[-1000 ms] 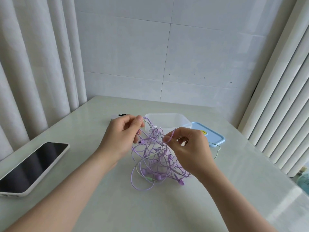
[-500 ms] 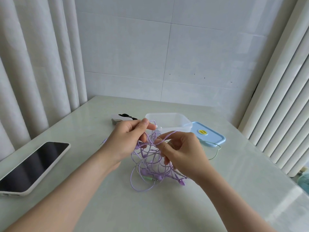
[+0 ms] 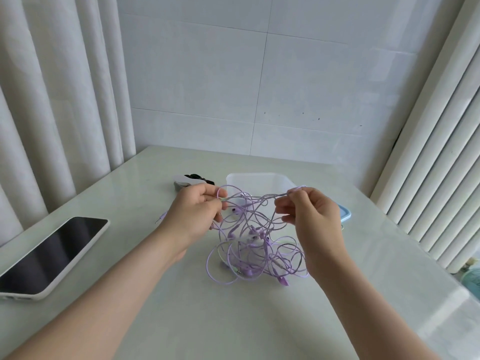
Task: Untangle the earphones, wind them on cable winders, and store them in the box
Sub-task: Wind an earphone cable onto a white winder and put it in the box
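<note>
A tangle of purple earphones (image 3: 255,245) hangs between my hands, its lower loops lying on the pale table (image 3: 181,320). My left hand (image 3: 196,213) pinches strands at the tangle's upper left. On the upper right, my right hand (image 3: 311,219) pinches another strand, stretched taut toward the left hand. A clear plastic box (image 3: 255,181) stands open just behind the tangle. Its blue lid (image 3: 345,215) lies to the right, mostly hidden by my right hand. Black and white cable winders (image 3: 191,180) lie left of the box.
A phone (image 3: 50,253) in a white case lies screen up near the table's left edge. White curtains hang on both sides and a tiled wall stands behind. A loose plug end (image 3: 161,219) of a cable pokes out beside my left wrist.
My hands have moved apart, spreading the upper strands of the tangle wide. The tangle is lifted higher, and the right hand has shifted right.
</note>
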A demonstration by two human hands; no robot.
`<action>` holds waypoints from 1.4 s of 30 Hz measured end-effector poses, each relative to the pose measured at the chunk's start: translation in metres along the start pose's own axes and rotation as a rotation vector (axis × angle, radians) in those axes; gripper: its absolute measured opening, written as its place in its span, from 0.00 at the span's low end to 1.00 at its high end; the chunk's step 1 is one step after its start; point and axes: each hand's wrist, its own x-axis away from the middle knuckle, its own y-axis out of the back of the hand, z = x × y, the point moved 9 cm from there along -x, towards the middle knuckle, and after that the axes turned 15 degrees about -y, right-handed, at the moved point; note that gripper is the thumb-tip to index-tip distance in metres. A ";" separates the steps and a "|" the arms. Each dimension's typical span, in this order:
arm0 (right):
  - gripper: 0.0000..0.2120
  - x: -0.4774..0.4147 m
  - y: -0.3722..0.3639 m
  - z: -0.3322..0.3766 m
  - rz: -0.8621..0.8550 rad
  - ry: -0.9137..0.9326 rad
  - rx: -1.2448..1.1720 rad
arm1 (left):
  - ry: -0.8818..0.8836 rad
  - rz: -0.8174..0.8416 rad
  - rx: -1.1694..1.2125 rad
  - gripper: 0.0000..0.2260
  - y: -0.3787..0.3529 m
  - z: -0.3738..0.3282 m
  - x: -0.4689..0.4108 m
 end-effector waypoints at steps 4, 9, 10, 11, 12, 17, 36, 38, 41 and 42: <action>0.08 0.001 -0.005 -0.003 0.045 -0.055 -0.138 | -0.037 0.052 -0.084 0.11 -0.003 0.000 0.001; 0.09 0.003 -0.006 -0.002 0.044 -0.063 -0.169 | -0.135 0.144 -0.261 0.05 -0.005 -0.001 0.000; 0.08 0.002 -0.004 -0.001 0.026 -0.056 -0.161 | -0.095 0.145 -0.226 0.06 -0.004 0.000 0.000; 0.08 0.001 -0.002 -0.001 0.009 -0.050 -0.151 | -0.030 0.129 -0.170 0.09 -0.002 0.003 0.001; 0.09 0.000 -0.001 -0.001 -0.004 -0.047 -0.145 | 0.048 0.095 -0.087 0.12 0.001 0.005 0.002; 0.14 0.001 0.001 -0.006 -0.022 -0.110 -0.239 | 0.245 0.021 0.213 0.17 -0.002 0.009 0.006; 0.15 -0.001 0.007 -0.021 -0.031 -0.270 -0.465 | 0.056 -0.034 0.157 0.20 0.000 0.004 0.003; 0.15 0.000 0.007 -0.018 -0.033 -0.250 -0.472 | 0.017 -0.034 0.125 0.18 0.002 0.002 0.002; 0.17 0.000 0.010 -0.014 -0.049 -0.216 -0.461 | -0.008 0.012 0.104 0.20 0.001 0.000 0.000; 0.18 -0.001 0.011 -0.014 -0.056 -0.213 -0.452 | -0.016 0.036 0.084 0.21 0.001 -0.001 0.000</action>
